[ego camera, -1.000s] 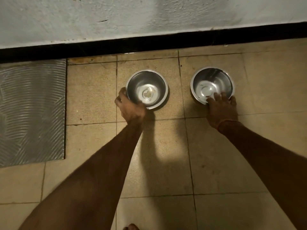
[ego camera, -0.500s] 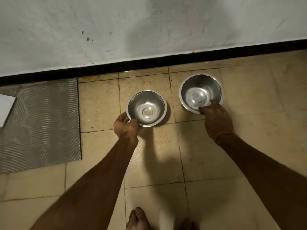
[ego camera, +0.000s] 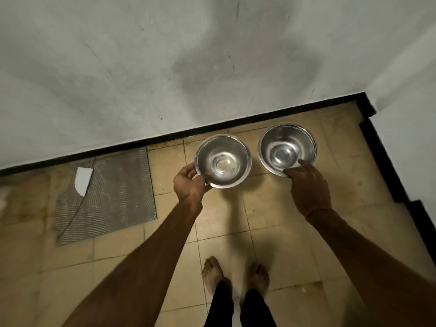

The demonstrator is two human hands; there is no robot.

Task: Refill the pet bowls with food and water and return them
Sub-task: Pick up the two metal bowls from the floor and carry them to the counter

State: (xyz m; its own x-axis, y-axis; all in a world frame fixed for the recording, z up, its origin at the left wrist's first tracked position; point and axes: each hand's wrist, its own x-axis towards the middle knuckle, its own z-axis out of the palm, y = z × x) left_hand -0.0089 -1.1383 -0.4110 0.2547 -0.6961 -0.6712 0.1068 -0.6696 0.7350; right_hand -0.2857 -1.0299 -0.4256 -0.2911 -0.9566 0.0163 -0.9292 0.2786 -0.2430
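Both bowls have come up off the tiles since a second ago. Left hand [ego camera: 190,185] pinches the near rim of the left steel bowl [ego camera: 223,160], thumb over the lip; right hand [ego camera: 306,185] grips the near rim of the right steel bowl [ego camera: 287,148], fingers curled inside. Neither bowl touches the other. Beyond them runs the black skirting [ego camera: 165,139] under the wall [ego camera: 188,67]; a grey ridged mat [ego camera: 111,192] lies left, bare feet [ego camera: 213,272] below on open tile.

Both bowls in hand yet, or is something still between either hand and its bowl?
Nothing visible is in the way. The left hand grips the rim of the left bowl; the right hand holds the right bowl with fingers over its rim. Both bowls look empty.
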